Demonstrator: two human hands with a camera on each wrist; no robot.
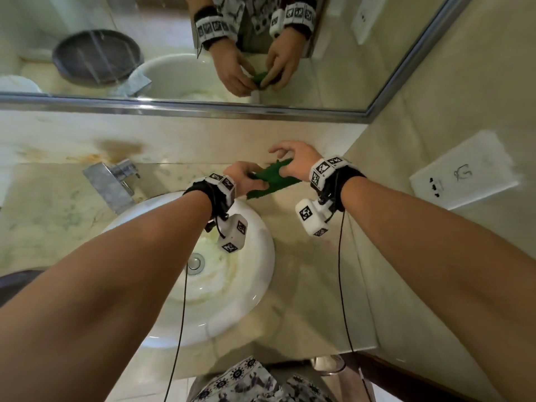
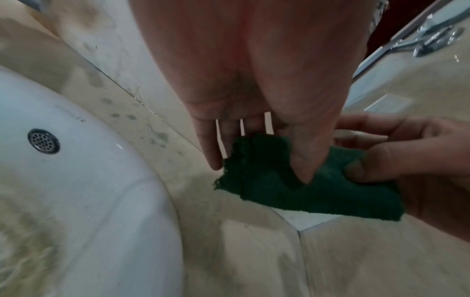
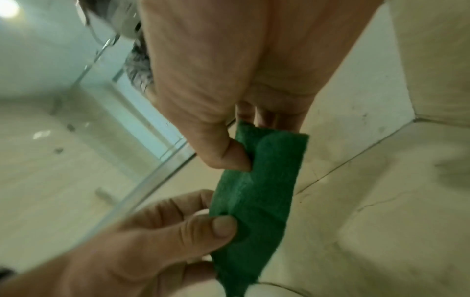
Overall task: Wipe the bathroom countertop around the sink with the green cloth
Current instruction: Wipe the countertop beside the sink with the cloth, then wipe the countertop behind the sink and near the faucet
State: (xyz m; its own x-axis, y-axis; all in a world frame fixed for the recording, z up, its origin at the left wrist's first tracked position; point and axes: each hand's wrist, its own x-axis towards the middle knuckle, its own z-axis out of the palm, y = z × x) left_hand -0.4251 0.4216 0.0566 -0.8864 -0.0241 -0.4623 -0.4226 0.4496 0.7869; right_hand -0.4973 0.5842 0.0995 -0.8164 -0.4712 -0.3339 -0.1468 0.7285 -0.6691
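I hold the green cloth [image 1: 274, 179] in the air with both hands, over the back of the marble countertop [image 1: 304, 285], just behind and to the right of the white sink [image 1: 262, 256]. My left hand [image 1: 246, 177] pinches its near end, thumb on top, as the left wrist view shows: cloth [image 2: 292, 186], left hand [image 2: 300, 170]. My right hand [image 1: 290, 166] pinches the far end between thumb and fingers; in the right wrist view the cloth [image 3: 257, 201] hangs stretched between the right hand [image 3: 236, 156] and the left hand [image 3: 221, 227].
A chrome faucet [image 1: 116, 181] stands behind the sink on the left. The mirror [image 1: 174, 53] runs along the back wall, its metal frame just above the backsplash. A white wall plate [image 1: 464, 172] is on the right wall. A dark round object [image 1: 14, 282] lies at the left edge.
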